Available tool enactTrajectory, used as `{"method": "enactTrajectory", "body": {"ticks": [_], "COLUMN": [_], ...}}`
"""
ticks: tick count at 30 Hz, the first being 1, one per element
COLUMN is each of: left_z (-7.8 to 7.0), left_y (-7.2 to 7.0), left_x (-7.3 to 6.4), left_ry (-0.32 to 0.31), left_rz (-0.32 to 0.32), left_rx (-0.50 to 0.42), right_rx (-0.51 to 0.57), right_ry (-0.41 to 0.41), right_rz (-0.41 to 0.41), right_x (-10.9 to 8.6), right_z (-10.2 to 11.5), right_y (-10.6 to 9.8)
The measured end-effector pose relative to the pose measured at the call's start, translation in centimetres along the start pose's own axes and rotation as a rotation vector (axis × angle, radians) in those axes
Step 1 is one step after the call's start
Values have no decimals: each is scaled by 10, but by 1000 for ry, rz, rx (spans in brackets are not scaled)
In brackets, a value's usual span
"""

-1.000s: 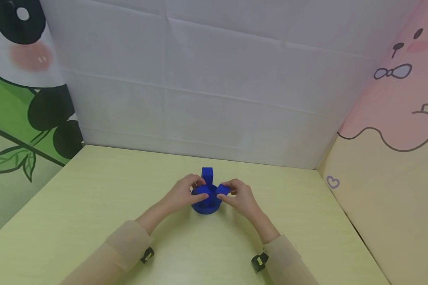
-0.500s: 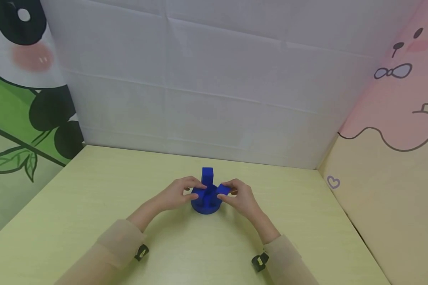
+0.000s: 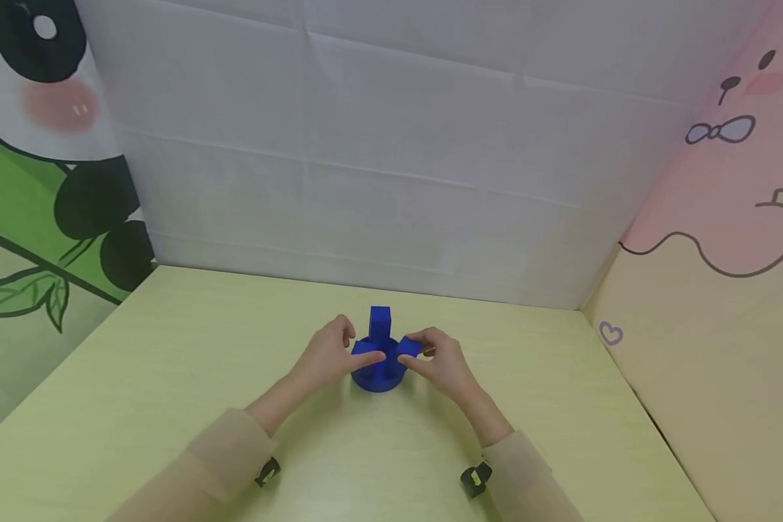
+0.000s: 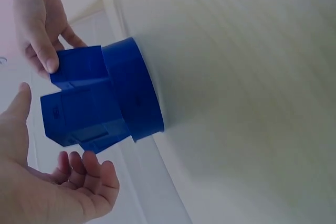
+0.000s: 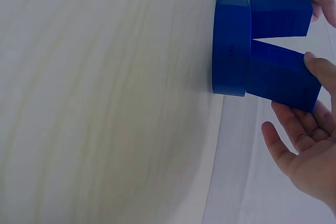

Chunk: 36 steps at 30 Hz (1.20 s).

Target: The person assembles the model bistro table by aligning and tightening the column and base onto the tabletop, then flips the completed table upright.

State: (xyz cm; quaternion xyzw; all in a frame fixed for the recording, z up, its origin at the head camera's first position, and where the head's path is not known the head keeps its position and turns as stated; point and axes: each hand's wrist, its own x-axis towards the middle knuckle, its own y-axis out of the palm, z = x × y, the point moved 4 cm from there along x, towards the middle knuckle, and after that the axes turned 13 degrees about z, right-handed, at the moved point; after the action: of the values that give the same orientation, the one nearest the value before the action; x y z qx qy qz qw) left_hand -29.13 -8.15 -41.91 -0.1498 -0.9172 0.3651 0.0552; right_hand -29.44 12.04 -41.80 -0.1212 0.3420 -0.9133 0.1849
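Observation:
A round blue base (image 3: 378,384) stands on the table with three blue blocks rising from it. The back block (image 3: 380,319) is untouched. Beside the left block (image 3: 365,348) is my left hand (image 3: 326,355), thumb stretched out along the block's near side. In the left wrist view its fingers (image 4: 94,174) are loosely bent and look apart from the block. My right hand (image 3: 445,362) pinches the upper end of the right block (image 3: 409,346) between thumb and fingers. From the right wrist view, this block (image 5: 283,74) leans outward from the base (image 5: 231,45).
The pale yellow table (image 3: 189,377) meets a white creased backdrop (image 3: 391,159) at its far edge. Cartoon-printed panels stand at the left (image 3: 13,210) and right (image 3: 711,217). Small black devices (image 3: 475,480) sit at both sleeves.
My left hand first drew back left with its fingers and thumb at the left block, then its fingers came off and the thumb swung right. The right hand has kept its grip in place.

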Motion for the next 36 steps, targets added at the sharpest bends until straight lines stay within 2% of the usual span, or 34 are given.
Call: {"method": "enactTrajectory", "body": {"ticks": [3,8,16,21,27,31,36], "left_z": [-3,-4,0,3,0,-2,-8], "left_y": [4,5,1,-4,-12,-16,-18], "left_x": [-1,-2,-3,-2,-2,-3,-3], "left_ry": [-36,-29,29,85,122,146,167], "left_rz": [0,-13,5,17,43,65,83], "left_rx": [16,17,-6,8,31,58,138], "right_rx": [-17,-28,-9,-5,26,34,27], "right_ry": [5,7,7,8,-1,-3,-9], "right_rz": [-2,-1,0,-1,1,7,14], "right_x": [0,0,0,0,-3,-4,-6], "right_z": [-1,-1,-2,-2,0,2,5], "right_y": [0,0,-1,-2,-4,-5,-6]}}
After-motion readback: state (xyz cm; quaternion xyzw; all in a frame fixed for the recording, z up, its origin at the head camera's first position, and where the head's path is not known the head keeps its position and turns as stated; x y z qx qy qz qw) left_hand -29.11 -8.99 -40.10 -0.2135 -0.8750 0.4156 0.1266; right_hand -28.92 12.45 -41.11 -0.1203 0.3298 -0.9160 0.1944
